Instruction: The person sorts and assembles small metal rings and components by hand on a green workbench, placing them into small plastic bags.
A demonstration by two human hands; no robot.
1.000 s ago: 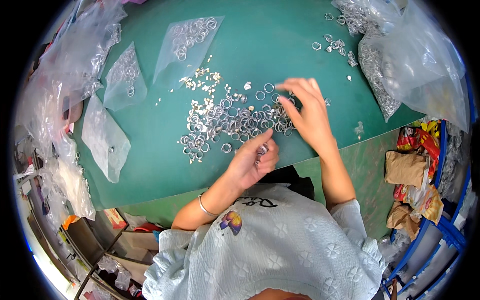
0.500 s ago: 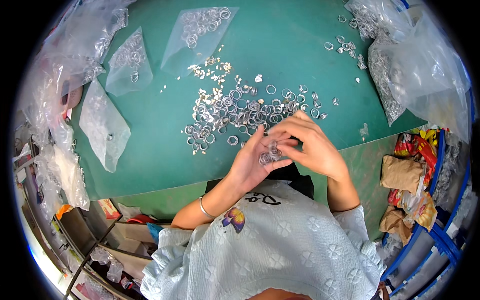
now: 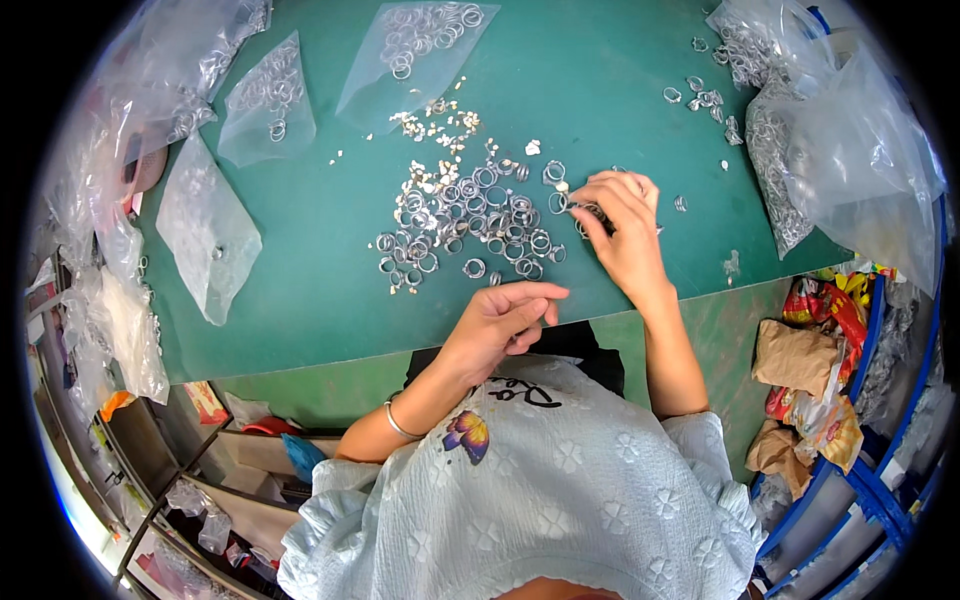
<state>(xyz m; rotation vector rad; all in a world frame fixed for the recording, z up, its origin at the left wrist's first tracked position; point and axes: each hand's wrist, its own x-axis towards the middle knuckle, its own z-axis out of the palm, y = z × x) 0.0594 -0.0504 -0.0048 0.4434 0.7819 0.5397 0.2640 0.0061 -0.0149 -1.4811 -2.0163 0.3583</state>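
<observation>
A loose pile of silver-coloured metal rings [image 3: 490,195] lies on the green tabletop, with small pale chips [image 3: 425,175] mixed in along its left side. At the pile's right end my right hand [image 3: 630,235] curves down over several rings [image 3: 592,212], its thumb and fingers closed around them; its fingertips partly cover them. Just below the pile, near the table's front edge, my left hand [image 3: 500,325] is half closed. Its index finger points right, the other fingers fold in, and whatever lies in the palm is hidden.
Clear plastic bags [image 3: 420,50] with rings lie at the back, and a flat bag [image 3: 208,230] lies at the left. A bulging ring bag [image 3: 775,160] stands on the right, beside a few loose rings [image 3: 705,98]. The table's front edge [image 3: 330,362] curves below.
My right hand has left the left palm and moved up and right onto the rings. The left hand has turned and curled; the rings seen in its palm are out of sight.
</observation>
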